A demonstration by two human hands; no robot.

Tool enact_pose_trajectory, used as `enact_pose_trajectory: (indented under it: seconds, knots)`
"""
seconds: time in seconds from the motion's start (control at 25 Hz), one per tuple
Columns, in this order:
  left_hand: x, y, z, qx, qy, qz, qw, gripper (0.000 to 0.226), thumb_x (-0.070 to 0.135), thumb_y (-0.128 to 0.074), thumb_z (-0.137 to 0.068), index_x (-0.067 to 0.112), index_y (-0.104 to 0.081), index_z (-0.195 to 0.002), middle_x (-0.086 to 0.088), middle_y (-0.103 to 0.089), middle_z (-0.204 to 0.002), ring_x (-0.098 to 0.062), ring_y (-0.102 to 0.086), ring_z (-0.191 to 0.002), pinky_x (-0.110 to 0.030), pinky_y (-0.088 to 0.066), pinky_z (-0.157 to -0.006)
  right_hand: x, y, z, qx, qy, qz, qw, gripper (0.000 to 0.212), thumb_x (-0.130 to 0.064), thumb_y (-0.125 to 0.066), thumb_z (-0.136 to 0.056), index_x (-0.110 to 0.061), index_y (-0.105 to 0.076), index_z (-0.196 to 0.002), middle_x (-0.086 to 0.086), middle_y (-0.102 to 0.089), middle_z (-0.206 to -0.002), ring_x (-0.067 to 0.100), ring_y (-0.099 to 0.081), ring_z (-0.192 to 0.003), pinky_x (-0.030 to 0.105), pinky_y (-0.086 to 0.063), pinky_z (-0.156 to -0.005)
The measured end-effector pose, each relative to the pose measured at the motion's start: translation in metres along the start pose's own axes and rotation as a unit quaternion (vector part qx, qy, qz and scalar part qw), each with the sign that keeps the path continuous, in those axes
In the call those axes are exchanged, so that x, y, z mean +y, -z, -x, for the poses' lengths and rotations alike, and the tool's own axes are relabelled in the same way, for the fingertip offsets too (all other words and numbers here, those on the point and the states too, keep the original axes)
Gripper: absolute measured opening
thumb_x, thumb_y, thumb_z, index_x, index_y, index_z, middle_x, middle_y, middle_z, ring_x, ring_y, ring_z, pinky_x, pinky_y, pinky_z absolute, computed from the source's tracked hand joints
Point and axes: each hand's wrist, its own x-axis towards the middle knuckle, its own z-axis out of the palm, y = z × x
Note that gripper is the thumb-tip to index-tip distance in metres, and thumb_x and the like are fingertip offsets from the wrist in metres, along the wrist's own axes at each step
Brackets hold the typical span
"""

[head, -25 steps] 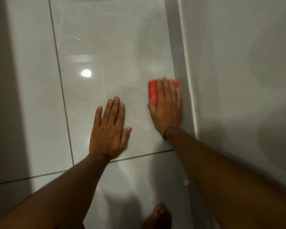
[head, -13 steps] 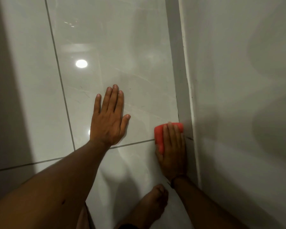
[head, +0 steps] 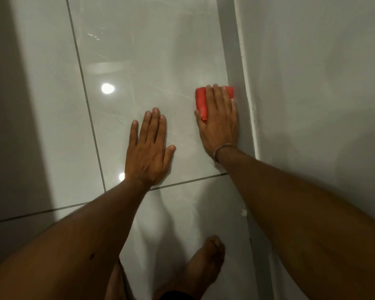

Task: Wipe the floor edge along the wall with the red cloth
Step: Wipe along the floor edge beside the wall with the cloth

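Observation:
The folded red cloth (head: 201,100) lies on the glossy light floor tile, right beside the skirting strip (head: 239,87) at the foot of the white wall (head: 312,83). My right hand (head: 220,122) presses flat on the cloth, fingers pointing away from me, its little-finger side against the skirting; most of the cloth is hidden under the palm. My left hand (head: 148,152) rests flat on the tile to the left, fingers spread, holding nothing.
Dark grout lines (head: 89,118) cross the floor tiles (head: 152,50). My bare foot (head: 206,263) stands on the tile near the bottom, close to the wall. A shadowed band (head: 11,105) runs down the left side. A ceiling light glints off the floor.
My right hand pulled the cloth back toward me along the wall edge, then pushed it forward again to where it is now. The left hand stayed planted on the tile.

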Motion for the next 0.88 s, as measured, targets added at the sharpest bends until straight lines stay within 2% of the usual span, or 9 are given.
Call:
enact_pose_trajectory:
  seconds: [0.12, 0.24, 0.36, 0.48, 0.72, 0.88]
  knots:
    - [-0.001, 0.001, 0.000, 0.002, 0.000, 0.000, 1.000, 0.081, 0.051, -0.025, -0.111, 0.007, -0.001, -0.175, -0.017, 0.004, -0.185, -0.030, 0.005, -0.172, -0.057, -0.003, -0.139, 0.014, -0.006, 0.054, 0.007, 0.017, -0.003, 1.000, 0.069, -0.043, -0.045, -0.106, -0.012, -0.023, -0.164, 0.013, -0.027, -0.171, 0.034, -0.021, -0.159, 0.052, -0.016, -0.130]
    - [0.001, 0.000, 0.000, 0.004, 0.002, -0.001, 1.000, 0.081, 0.051, -0.026, -0.111, 0.007, -0.002, -0.175, -0.016, 0.003, -0.185, -0.030, 0.004, -0.172, -0.057, -0.003, -0.139, 0.026, -0.015, 0.130, 0.013, -0.014, 0.009, 1.000, 0.067, -0.042, -0.042, -0.104, -0.010, -0.031, -0.162, 0.015, -0.033, -0.168, 0.036, -0.028, -0.156, 0.055, -0.025, -0.127]
    - [0.000, -0.001, 0.000, 0.009, 0.002, 0.000, 1.000, 0.081, 0.050, -0.028, -0.111, 0.008, -0.003, -0.175, -0.015, 0.003, -0.185, -0.029, 0.004, -0.173, -0.056, -0.003, -0.139, 0.032, -0.019, 0.183, -0.010, -0.020, 0.014, 1.000, 0.067, -0.042, -0.044, -0.103, -0.009, -0.034, -0.160, 0.017, -0.036, -0.166, 0.039, -0.029, -0.155, 0.057, -0.027, -0.125]
    - [-0.001, -0.003, -0.001, 0.015, 0.002, -0.001, 1.000, 0.081, 0.050, -0.029, -0.111, 0.009, -0.002, -0.175, -0.014, 0.003, -0.186, -0.028, 0.005, -0.173, -0.054, -0.001, -0.140, 0.036, -0.018, 0.160, -0.010, 0.003, 0.020, 1.000, 0.067, -0.043, -0.048, -0.102, -0.008, -0.036, -0.159, 0.017, -0.038, -0.165, 0.039, -0.031, -0.153, 0.057, -0.029, -0.123]
    - [0.000, -0.004, 0.000, 0.009, 0.003, -0.011, 1.000, 0.081, 0.052, -0.027, -0.111, 0.010, -0.002, -0.175, -0.013, 0.004, -0.186, -0.027, 0.007, -0.172, -0.052, 0.003, -0.140, 0.007, -0.006, 0.029, 0.027, 0.006, -0.002, 1.000, 0.071, -0.052, -0.031, -0.105, -0.011, -0.029, -0.162, 0.016, -0.035, -0.167, 0.037, -0.030, -0.155, 0.055, -0.025, -0.127]
    - [0.000, -0.003, 0.000, 0.011, -0.001, -0.010, 1.000, 0.081, 0.051, -0.028, -0.111, 0.009, -0.002, -0.175, -0.014, 0.004, -0.186, -0.029, 0.005, -0.172, -0.054, -0.001, -0.140, 0.013, -0.018, 0.071, 0.057, -0.008, 0.012, 0.998, 0.066, -0.041, -0.040, -0.105, -0.010, -0.029, -0.162, 0.016, -0.035, -0.167, 0.038, -0.030, -0.155, 0.054, -0.026, -0.126]
